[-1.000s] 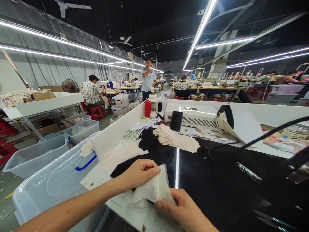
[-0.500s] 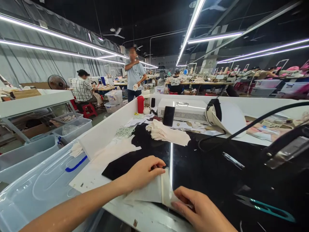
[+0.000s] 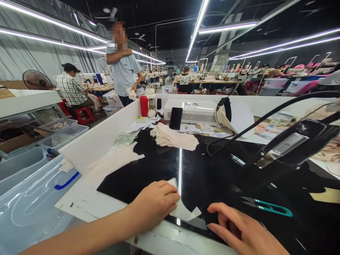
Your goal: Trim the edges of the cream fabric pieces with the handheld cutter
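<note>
My left hand (image 3: 155, 203) lies over a white fabric-like piece (image 3: 183, 210) near the table's front edge. Its fingers are drawn together and curled onto the piece, which they partly hide. A narrow tail of the piece sticks out to the right, with its end turned up. To the right of that tail, my right hand (image 3: 241, 226) hovers with thumb and fingers apart and nothing between them. Teal-handled thread snips (image 3: 271, 205) lie beyond the right hand on the glossy black surface (image 3: 217, 177). A stack of pale cut fabric (image 3: 174, 136) rests further back.
A black arm-like device (image 3: 287, 152) with a cable stands at right. At the back are a phone (image 3: 175, 118), a white vented box (image 3: 198, 112) and a red container (image 3: 143, 106). More pale fabric (image 3: 117, 161) and a plastic bin (image 3: 32, 198) are at left. A person (image 3: 123, 76) stands beyond.
My right hand has let go of the white piece and moved right. The left hand has slid down over it, and the piece now lies lower. The view has shifted slightly.
</note>
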A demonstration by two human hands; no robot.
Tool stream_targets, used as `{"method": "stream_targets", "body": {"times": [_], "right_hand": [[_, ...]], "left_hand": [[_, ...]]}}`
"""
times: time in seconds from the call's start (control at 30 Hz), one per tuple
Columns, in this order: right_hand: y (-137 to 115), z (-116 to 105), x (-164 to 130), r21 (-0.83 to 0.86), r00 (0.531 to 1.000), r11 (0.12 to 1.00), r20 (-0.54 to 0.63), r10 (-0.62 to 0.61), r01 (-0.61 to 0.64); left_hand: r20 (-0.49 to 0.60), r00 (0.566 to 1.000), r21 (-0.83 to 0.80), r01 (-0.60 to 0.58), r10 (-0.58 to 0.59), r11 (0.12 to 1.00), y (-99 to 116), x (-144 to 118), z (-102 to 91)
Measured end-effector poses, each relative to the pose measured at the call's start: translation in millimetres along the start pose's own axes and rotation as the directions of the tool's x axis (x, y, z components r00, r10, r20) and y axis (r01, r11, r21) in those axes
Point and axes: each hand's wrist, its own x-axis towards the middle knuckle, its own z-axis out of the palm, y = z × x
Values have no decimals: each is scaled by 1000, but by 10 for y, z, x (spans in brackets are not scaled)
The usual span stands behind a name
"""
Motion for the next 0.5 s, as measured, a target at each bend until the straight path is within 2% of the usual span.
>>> {"method": "stream_targets", "body": {"times": [0.13, 0.23, 0.33, 0.5], "right_hand": [[-38, 157, -2, -95, 974, 984, -155, -163, 150], [-141, 305, 36, -212, 935, 943, -195, -297, 256], [-218, 355, 58, -217, 947, 941, -129, -293, 262], [-221, 285, -6, -135, 971, 965, -57, -233, 224]], "left_hand": [[22, 1000, -18, 8, -8, 1000, 1, 10, -41], [29, 1000, -24, 11, -10, 1000, 6, 7, -56], [31, 999, -29, 18, -17, 999, 2, -2, -51], [19, 1000, -39, 7, -6, 999, -1, -5, -35]]}}
